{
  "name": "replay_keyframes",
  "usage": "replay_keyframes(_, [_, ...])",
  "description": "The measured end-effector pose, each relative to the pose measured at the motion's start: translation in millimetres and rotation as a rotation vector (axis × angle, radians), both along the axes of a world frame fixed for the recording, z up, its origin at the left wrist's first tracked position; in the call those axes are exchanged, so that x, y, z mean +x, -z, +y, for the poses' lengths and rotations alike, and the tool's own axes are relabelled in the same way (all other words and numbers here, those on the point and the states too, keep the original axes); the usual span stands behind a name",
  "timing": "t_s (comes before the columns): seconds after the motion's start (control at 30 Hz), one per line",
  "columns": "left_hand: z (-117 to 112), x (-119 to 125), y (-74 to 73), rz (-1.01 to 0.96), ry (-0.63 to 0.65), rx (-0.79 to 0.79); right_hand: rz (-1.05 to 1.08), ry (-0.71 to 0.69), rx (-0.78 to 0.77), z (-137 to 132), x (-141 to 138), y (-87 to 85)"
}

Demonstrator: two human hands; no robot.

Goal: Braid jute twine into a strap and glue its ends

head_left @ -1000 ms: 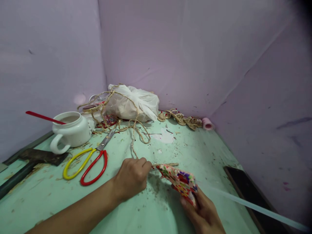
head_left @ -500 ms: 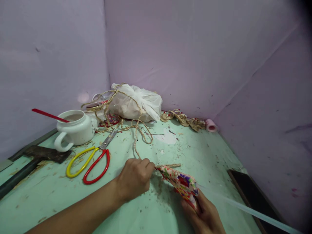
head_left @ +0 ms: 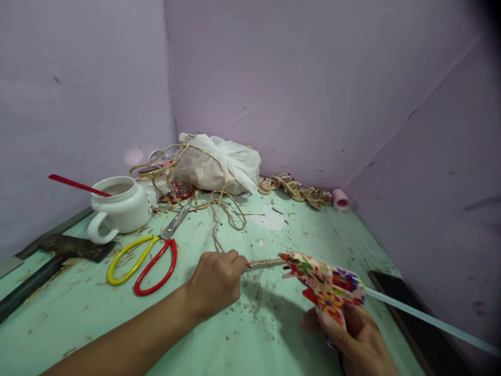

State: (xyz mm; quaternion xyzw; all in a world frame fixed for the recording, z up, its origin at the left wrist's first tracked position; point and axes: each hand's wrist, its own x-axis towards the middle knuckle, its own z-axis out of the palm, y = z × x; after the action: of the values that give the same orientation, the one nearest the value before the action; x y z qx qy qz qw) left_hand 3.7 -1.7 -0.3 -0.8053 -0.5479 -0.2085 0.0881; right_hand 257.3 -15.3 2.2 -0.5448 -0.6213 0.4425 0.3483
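My left hand (head_left: 214,282) is closed in a pinch on a length of jute twine (head_left: 266,262) that lies on the pale green table (head_left: 117,324). The twine's free end points right. My right hand (head_left: 350,334) grips a glue gun (head_left: 326,284) covered in a floral pattern, with a clear glue stick (head_left: 426,321) sticking out of its back. The gun's red nozzle sits just right of the twine's end. More twine runs from my left hand back to a loose tangle (head_left: 188,177).
Red-and-yellow scissors (head_left: 144,261) lie left of my hand. A white mug (head_left: 117,211) with a red stick stands at the left, beside a dark hammer (head_left: 47,266). A white plastic bag (head_left: 219,164), twine pieces (head_left: 297,192) and a pink spool (head_left: 341,200) line the back wall. A dark phone (head_left: 415,318) lies at the right.
My right hand has lifted and swung the glue gun to the right, so its nozzle now points left at the twine's end. My left hand has stayed put on the twine.
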Motion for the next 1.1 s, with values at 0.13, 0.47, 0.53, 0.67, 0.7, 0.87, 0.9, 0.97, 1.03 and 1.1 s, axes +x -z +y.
replay_keyframes(0.13, [1.1,0.0,0.7,0.01,-0.01,-0.009,0.192,-0.027,-0.124,-0.9,-9.1,-6.3])
replay_keyframes(0.47, [-1.7,-0.5,-2.5,0.027,0.014,0.013,0.074,0.015,-0.1,-8.5,-32.2,-9.8])
replay_keyframes(0.53, [-2.2,0.0,-3.5,0.032,0.014,0.002,0.005,-0.038,-0.058,-7.3,-30.7,-7.0])
replay_keyframes(0.67, [-2.2,1.6,-4.7,0.039,0.02,-0.028,-0.07,-0.061,-0.008,-6.8,-29.0,-0.5])
replay_keyframes(0.7, [-2.0,1.9,-4.9,0.043,0.017,-0.037,-0.085,-0.053,0.019,-6.9,-28.9,1.3])
replay_keyframes(0.87, [-1.7,2.7,-6.0,0.068,0.018,-0.074,-0.126,-0.007,0.122,-6.8,-28.1,9.6])
replay_keyframes(0.9, [-1.9,2.9,-6.2,0.071,0.019,-0.072,-0.132,0.001,0.126,-6.9,-27.8,10.4])
replay_keyframes(0.97, [-2.6,3.1,-6.5,0.071,0.017,-0.058,-0.14,0.018,0.123,-7.4,-27.9,10.9])
replay_keyframes(1.03, [-3.4,3.3,-6.5,0.068,0.016,-0.041,-0.139,0.026,0.108,-8.4,-29.3,10.2])
replay_keyframes(1.1, [-3.9,3.3,-6.4,0.064,0.027,-0.027,-0.133,0.043,0.103,-9.7,-32.0,8.8])
